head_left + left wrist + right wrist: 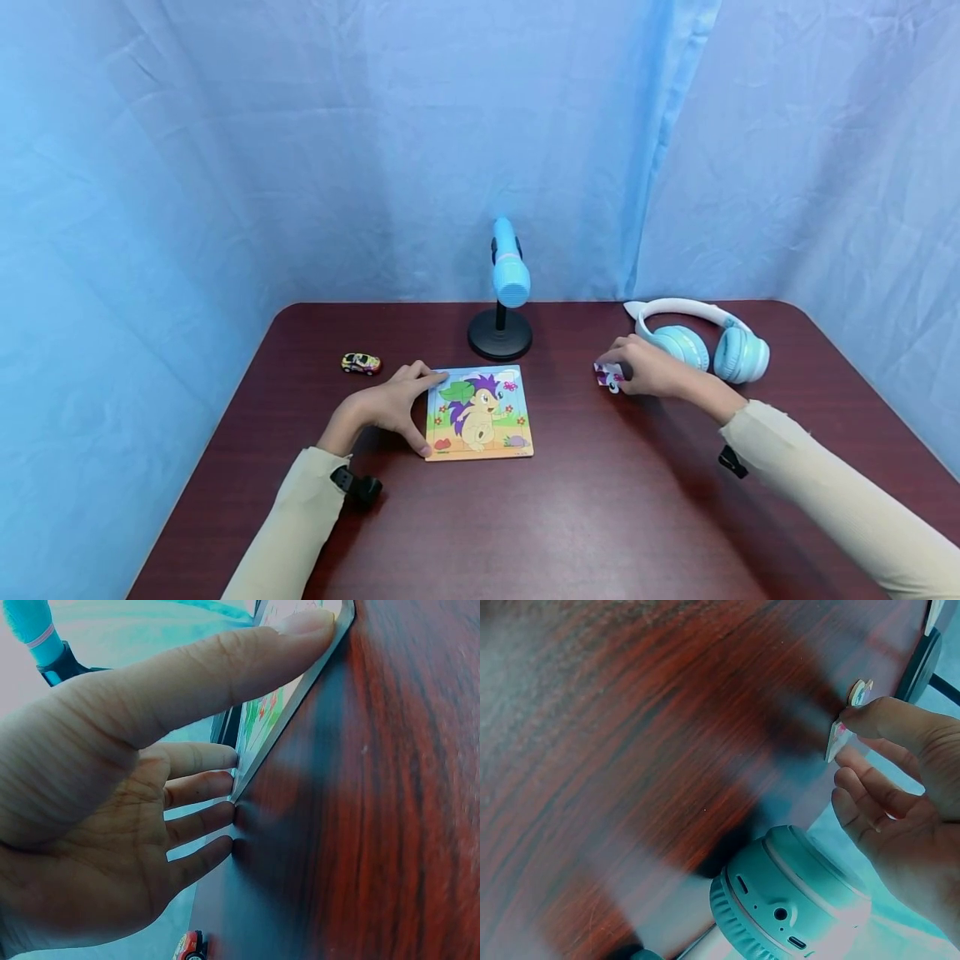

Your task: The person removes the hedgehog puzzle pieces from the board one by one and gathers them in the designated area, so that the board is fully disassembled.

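My left hand (393, 404) is at the left side of a square picture puzzle (516, 417) showing a purple-haired hedgehog. Its thumb touches the near left corner and the index finger lies at the far left corner. In the left wrist view, the other fingers (199, 821) reach out fairly straight by the puzzle's edge. To the right, my right hand (647, 367) pinches a small jigsaw piece (602, 367), printed in white, purple and pink, between thumb and fingertips. The thumb covers the middle of the piece (837, 742) in the right wrist view.
A light blue microphone (512, 279) stands on a round black base (500, 340) behind the puzzle. White and mint headphones (678, 346) lie just beyond my right hand. A small toy car (362, 363) is at the left. Blue curtains (337, 167) hang behind the dark red table (525, 533).
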A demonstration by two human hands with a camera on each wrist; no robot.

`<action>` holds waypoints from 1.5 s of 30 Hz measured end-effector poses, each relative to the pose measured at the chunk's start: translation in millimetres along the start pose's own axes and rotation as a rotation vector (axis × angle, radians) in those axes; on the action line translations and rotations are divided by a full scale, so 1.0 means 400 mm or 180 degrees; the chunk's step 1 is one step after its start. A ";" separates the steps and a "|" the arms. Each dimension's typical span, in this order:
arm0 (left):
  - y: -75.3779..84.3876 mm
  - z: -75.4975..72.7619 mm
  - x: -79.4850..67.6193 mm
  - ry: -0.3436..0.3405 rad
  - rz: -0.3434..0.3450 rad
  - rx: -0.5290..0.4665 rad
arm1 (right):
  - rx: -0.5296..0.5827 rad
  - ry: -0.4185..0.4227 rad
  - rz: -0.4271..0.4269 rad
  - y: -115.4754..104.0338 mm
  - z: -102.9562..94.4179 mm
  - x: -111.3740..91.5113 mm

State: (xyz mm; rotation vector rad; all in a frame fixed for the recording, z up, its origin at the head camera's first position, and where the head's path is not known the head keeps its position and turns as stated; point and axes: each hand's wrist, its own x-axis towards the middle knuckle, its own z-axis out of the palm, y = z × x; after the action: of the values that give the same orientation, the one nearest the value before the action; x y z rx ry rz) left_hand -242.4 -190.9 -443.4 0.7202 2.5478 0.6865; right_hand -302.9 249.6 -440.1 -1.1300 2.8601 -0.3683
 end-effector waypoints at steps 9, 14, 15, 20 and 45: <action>-0.008 0.001 0.008 0.0000 -0.0021 0.0009 | 0.0099 -0.0046 0.0071 -0.009 -0.001 0.009; -0.007 0.000 0.012 -0.0029 -0.0047 0.0040 | 0.0198 -0.0043 0.0045 -0.040 0.006 0.037; -0.006 0.000 0.012 -0.0031 -0.0048 0.0055 | 0.0209 -0.0031 0.0017 -0.050 0.009 0.046; 0.000 -0.002 0.014 -0.0051 -0.0049 0.0075 | 0.0324 -0.0008 -0.0159 -0.104 0.022 0.096; 0.004 -0.007 0.021 -0.0090 0.0020 0.0080 | 0.0941 -0.0450 -0.0167 -0.305 0.097 0.275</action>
State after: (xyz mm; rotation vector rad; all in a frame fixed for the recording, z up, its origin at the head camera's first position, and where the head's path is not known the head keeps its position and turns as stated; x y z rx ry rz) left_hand -249.6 -185.9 -442.2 0.7411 2.5338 0.6430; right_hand -296.9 80.9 -443.9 -1.1253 2.5520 -0.6596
